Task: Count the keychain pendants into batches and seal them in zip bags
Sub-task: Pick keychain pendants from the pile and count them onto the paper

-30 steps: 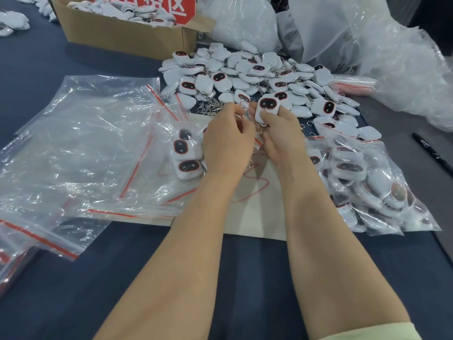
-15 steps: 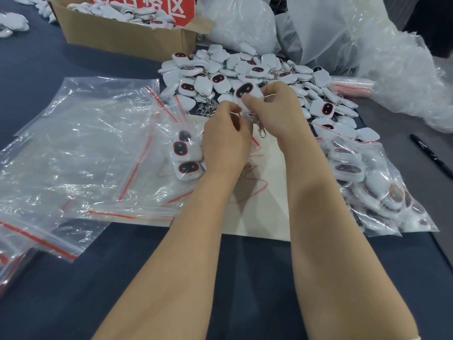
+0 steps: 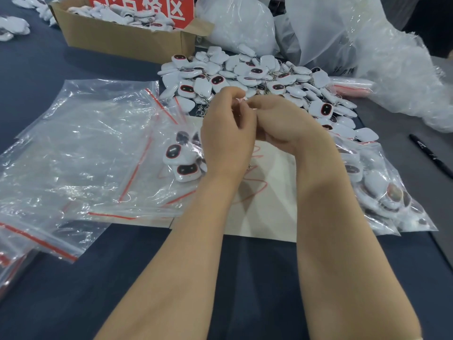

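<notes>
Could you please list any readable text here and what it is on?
"格区", white on the red sign in the box; the characters before it are cut off at the frame's top.
Handwriting on the white bag: too blurred.
Print on the pen: too small.

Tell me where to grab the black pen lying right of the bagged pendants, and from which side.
Take the black pen by the middle of its barrel, coming straight down from above, fingers pinching across its narrow width. It lies flat and diagonal on the grey surface with nothing touching it, so both long sides look free. Its near end is cut off by the frame.
</notes>
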The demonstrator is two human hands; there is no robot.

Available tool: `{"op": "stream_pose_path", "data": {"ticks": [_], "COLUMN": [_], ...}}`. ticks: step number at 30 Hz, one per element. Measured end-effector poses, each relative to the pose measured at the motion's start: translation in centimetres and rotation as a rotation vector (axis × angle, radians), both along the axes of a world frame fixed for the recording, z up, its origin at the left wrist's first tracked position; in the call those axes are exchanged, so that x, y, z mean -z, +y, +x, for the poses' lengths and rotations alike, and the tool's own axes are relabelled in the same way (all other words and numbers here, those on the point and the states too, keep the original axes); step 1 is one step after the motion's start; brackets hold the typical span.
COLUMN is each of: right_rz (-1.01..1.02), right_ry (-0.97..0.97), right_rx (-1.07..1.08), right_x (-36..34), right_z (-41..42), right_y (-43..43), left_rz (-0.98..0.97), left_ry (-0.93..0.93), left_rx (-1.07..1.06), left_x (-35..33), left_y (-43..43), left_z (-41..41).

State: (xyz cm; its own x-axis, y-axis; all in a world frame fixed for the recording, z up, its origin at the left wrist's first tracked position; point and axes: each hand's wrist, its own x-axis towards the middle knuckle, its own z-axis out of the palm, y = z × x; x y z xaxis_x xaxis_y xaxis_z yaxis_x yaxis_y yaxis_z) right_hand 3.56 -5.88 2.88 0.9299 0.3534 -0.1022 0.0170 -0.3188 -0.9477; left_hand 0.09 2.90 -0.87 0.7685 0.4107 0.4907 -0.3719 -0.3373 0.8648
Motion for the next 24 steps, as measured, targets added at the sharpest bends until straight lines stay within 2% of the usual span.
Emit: {"op": "stream_pose_path", "data": {"ticks": [2, 3, 5, 7, 9, 10, 12, 13, 15, 19, 24], "right_rz": [-0.077, -0.135, -0.21, -0.198, -0.303, -0.352, -0.373, -0.487, -0.747, -0.686, -0.715], "right_ry": [0.023, -0.019, -0.168, -0.305, -0.433, -0.447, -0.365, -0.32, -0.229, -0.254, -0.253], "right_rx": [-0.127, -0.122, 0.045, 0.322, 0.504, 0.501, 0.361, 0.272, 0.24, 0.273, 0.29], "right_x": [0.6, 0.8, 1.0, 1.9, 3.3, 4.0, 5.3, 5.7, 5.6, 5.9, 6.1], "right_z": [-0.2, -0.2, 0.5, 1.5, 1.9, 2.2, 3.2, 3.8, 4.9, 5.5, 6.0], "right_y": [0.0, 0.0, 0.1, 0.2, 0.2, 0.2, 0.7, 1.0, 1.7, 2.1, 2.6], "left_rz": [-0.012, -0.016, -0.02, -0.007, 0.028, 0.05, 0.068, 0.06, 0.044, 0.039, 0.019], "left_ry": [-0.001, 0.011, 0.044, 0.07, 0.083, 0.087, 0.091, 0.087, 0.079, 0.084, 0.092], "left_rx": [-0.017, -0.016, -0.011, -0.009, -0.002, -0.001, -0.006, -0.007, -0.011, -0.009, -0.015], "left_x": [0.2, 0.2, 0.4, 0.6, 0.8, 0.9, 1.0, 1.0, 1.0, 0.9, 0.8], "left_y": [0.1, 0.1, 0.2, 0.1, 0.0, 0.0, -0.1, -0.1, -0.1, -0.1, -0.1], "left_z": [0.0, 0.1, 0.3, 0.4, 0.6, 0.6, 0.7, 0.7, 0.6, 0.5, 0.5]}}
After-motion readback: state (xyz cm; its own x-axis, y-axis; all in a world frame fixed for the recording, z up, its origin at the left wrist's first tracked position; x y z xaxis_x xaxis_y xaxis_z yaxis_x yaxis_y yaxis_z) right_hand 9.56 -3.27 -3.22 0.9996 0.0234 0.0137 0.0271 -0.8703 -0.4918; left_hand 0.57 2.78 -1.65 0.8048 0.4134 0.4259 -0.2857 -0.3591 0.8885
